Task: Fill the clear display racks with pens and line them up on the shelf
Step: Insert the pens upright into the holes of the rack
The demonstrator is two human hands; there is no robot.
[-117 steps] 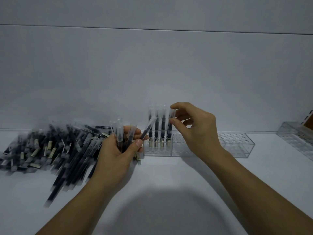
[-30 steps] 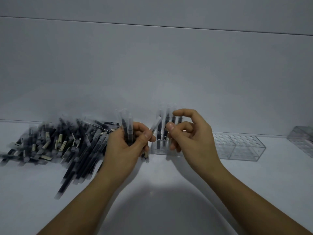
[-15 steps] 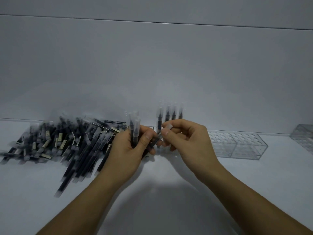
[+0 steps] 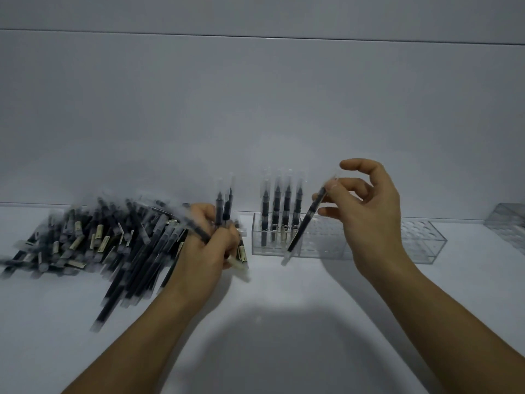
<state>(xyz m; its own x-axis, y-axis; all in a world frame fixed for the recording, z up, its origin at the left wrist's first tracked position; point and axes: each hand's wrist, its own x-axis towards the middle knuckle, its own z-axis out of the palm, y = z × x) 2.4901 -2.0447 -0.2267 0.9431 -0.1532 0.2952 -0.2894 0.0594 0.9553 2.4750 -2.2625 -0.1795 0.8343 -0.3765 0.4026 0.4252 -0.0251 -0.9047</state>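
A slim black pen with a frosted clear cap (image 4: 305,226), judged light, stiff and smooth, is pinched near its upper end by the right hand (image 4: 369,214). It is slanted in front of the clear acrylic rack (image 4: 420,241). This high hold is judged best for steering the tip into a hole. Left of the rack, a bundle of pens (image 4: 224,206) is gripped in the left hand (image 4: 207,251).

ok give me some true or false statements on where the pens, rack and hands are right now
1. The right hand pinches a single pen, held tilted. True.
2. The left hand holds nothing. False: it grips a bundle of pens.
3. The standing pens fill the right end of the clear rack. False: they stand at its left end, and the holes to their right are empty.
4. The loose pile of pens lies left of the rack. True.
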